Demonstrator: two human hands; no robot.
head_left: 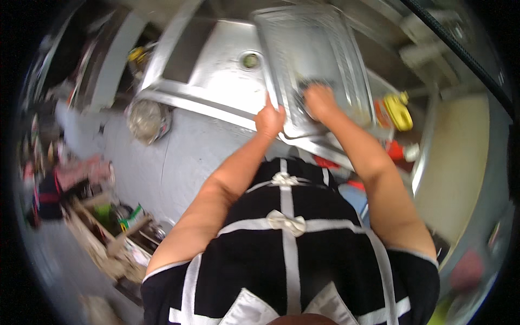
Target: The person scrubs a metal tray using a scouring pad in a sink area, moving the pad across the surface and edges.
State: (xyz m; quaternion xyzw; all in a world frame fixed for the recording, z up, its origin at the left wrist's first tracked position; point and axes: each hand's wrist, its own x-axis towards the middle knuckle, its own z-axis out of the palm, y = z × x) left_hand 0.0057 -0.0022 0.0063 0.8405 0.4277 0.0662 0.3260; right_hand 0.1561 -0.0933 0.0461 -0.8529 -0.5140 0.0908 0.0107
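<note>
A large rectangular metal tray [317, 49] lies over the right part of a stainless steel sink [216, 59]. My left hand [269, 119] grips the tray's left rim near its closest corner, thumb pointing up along the edge. Closed and pressed down on the tray's near half is my right hand [319, 100]. Under its fingers shows a dark, blurred scouring pad [303, 89], mostly covered by the hand. Wet-looking smears mark the tray's surface. Left of the tray, the sink's drain [250, 60] is visible.
A yellow bottle [400, 111] stands right of the tray, with a red and white item [401, 150] nearer me. A bag-lined round bin [147, 122] sits by the sink's left front corner. On the floor at lower left is a wooden crate [116, 238] of mixed things.
</note>
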